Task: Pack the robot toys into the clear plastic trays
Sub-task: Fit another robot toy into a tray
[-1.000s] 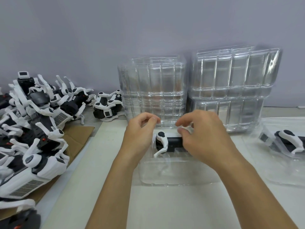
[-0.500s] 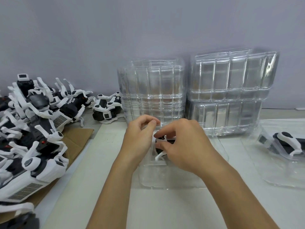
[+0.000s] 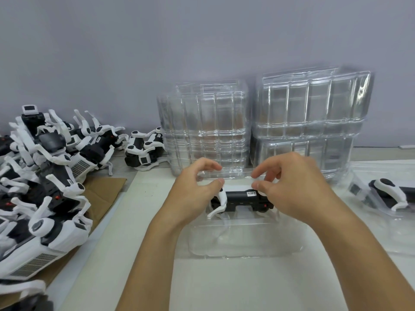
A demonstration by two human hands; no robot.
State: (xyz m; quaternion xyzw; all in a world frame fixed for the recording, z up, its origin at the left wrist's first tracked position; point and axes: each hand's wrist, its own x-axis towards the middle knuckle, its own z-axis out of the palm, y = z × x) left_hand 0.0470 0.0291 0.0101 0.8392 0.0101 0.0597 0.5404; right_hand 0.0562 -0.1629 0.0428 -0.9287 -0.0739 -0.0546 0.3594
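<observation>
Your left hand [image 3: 197, 189] and right hand [image 3: 289, 187] are at the two ends of a black and white robot dog toy [image 3: 241, 199], which lies in the far part of the clear plastic tray [image 3: 244, 243] on the white table [image 3: 224, 286]. The fingers of both hands are curled over the toy's ends, but I cannot tell if they really grip it.

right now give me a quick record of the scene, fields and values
left hand: curled at the toy's left end
right hand: curled at the toy's right end
toy: black and white, lying in the open tray
open tray: clear, flat on the table
tray stacks: behind the hands
loose toys: piled at left
packed toy: at right
</observation>
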